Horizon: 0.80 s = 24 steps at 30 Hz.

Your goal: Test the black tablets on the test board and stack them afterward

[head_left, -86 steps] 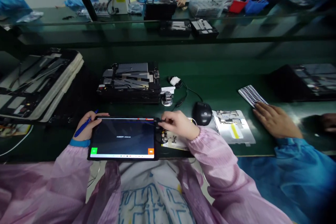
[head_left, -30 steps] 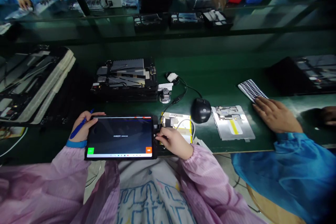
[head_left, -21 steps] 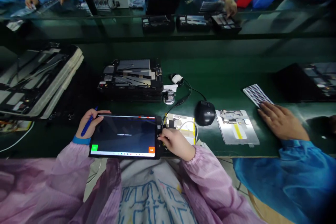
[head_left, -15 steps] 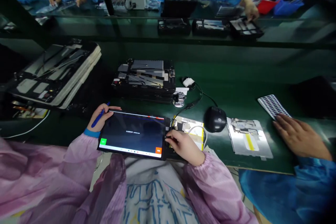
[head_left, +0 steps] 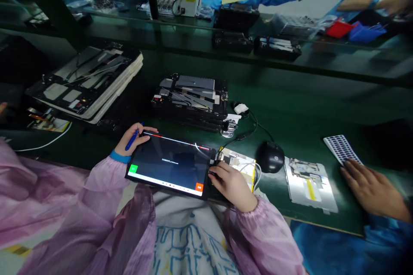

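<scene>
My left hand (head_left: 130,139) grips the upper left corner of a black tablet (head_left: 174,165), with a blue pen (head_left: 134,139) tucked between its fingers. The tablet's screen is lit dark, with a green square at lower left, an orange one at lower right and a line of small text. At the tablet's right edge, the thumb and fingers of my right hand (head_left: 235,185) pinch a small black plug (head_left: 213,174), partly hidden. A black cable (head_left: 222,148) runs to the same edge just above. Behind that hand lies a yellow-edged board (head_left: 240,160) with a white cable (head_left: 258,174).
A black mouse (head_left: 271,157) and a silver metal plate (head_left: 310,184) lie to the right. Tablet housings are stacked (head_left: 190,99) ahead, with a bigger stack (head_left: 87,81) at left. A co-worker's hand (head_left: 376,189) touches a label sheet (head_left: 342,148). A shelf (head_left: 180,38) crosses behind.
The view has shifted, so the bench appears further right and slightly lower. Both my hands keep their hold. Across the shelf, a co-worker's hand and a dark tray have left the ledge.
</scene>
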Tool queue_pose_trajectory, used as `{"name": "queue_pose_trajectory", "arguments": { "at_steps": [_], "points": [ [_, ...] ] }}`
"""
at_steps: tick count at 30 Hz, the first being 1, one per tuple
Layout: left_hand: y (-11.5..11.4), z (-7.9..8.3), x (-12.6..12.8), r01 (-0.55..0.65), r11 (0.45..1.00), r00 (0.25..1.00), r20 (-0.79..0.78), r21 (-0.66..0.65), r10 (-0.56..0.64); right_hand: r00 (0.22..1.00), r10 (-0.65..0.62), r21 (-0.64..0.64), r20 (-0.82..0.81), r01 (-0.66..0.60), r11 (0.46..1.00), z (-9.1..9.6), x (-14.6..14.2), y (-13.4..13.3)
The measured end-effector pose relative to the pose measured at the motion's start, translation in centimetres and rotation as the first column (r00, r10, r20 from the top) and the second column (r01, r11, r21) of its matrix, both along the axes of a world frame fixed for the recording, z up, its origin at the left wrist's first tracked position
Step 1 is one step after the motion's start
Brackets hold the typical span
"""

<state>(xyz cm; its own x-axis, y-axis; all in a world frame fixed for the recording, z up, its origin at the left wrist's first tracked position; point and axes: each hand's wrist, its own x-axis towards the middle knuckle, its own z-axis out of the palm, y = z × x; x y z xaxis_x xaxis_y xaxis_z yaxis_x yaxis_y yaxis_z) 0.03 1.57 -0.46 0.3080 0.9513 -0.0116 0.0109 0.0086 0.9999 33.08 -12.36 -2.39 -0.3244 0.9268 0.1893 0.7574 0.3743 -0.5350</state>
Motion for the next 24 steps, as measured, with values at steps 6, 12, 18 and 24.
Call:
{"name": "queue_pose_trajectory", "arguments": {
  "at_steps": [6,12,18,24],
  "points": [
    [0.2,-0.1,-0.2,0.011,1.000,0.997,-0.072,0.013,-0.010,0.997,0.009,0.026,0.074,-0.011,1.000,0.5,-0.7,0.5],
    [0.0,0.5,0.2,-0.053,0.998,0.995,-0.084,-0.026,0.051,0.998,-0.054,0.045,-0.033,0.056,0.997,1.6,0.1,0.3],
    [0.0,0.4,0.3,-0.005,1.000,1.000,0.001,-0.023,0.005,0.883,-0.314,0.093,-0.349,0.366,0.926,3.0,1.6,4.6],
    [0.1,-0.5,-0.1,-0.019,0.999,0.994,0.105,-0.041,0.023,0.781,-0.415,0.056,-0.466,0.495,0.867,2.2,1.1,10.5]
  ]
}}
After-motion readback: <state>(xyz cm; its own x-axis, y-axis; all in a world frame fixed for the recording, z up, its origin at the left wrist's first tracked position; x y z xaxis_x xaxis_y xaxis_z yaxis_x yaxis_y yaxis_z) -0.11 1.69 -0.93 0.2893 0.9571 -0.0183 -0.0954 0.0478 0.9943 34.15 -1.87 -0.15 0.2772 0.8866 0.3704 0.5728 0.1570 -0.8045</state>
